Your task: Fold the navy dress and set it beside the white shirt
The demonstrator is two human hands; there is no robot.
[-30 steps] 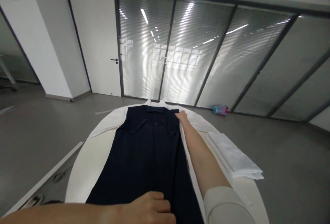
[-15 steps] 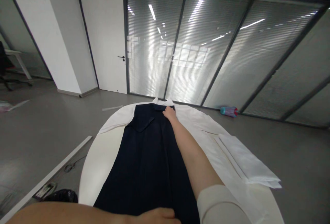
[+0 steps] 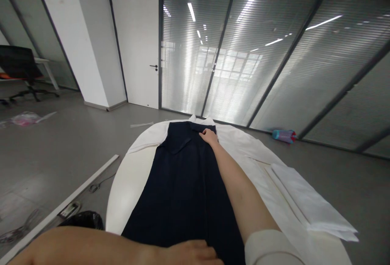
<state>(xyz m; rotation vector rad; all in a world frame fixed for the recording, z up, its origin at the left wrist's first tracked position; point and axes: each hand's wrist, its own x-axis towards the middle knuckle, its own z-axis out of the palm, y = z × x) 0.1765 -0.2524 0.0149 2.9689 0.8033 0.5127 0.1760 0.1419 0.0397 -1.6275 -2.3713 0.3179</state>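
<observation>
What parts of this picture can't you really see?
- Left hand: cut off by the bottom edge of the head view, so its grip is unclear.
- Right hand: far off and small; whether it pinches the dark shirt can't be told.
- White shirt: mostly covered by the dark shirt.
- Bottle on the floor: too small to read.

Only one view here: the head cam sat above the near end of the white table, looking forward and slightly down along it. It was close to the dark shirt, and the glass partition wall filled the background.
</observation>
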